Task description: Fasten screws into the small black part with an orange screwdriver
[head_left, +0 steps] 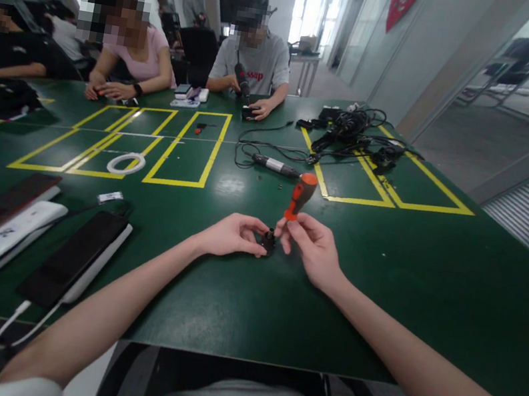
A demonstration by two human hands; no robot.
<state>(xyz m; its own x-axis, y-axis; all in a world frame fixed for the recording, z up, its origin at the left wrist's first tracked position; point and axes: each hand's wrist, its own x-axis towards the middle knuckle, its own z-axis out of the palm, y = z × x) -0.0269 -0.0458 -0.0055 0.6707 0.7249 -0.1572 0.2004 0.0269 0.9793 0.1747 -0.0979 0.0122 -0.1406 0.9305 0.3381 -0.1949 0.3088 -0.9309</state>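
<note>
My left hand [232, 236] rests on the green table, its thumb and fingers closed around a small dark round part [268, 242] with a short post on top. Just to its right, my right hand [315, 248] grips a screwdriver [302, 194] with an orange and black handle. The handle points up and leans slightly right. Its lower end sits between my right thumb and fingers, close beside the dark part. The screwdriver's shaft and tip are hidden or too small to make out.
A grey and black electric screwdriver [274, 165] lies beyond my hands with its cable. Tangled black cables [351, 131] are heaped at the back right. A white ring [126, 163], phones [74, 257] and a white power bank [12, 233] lie left. Several people sit across the table.
</note>
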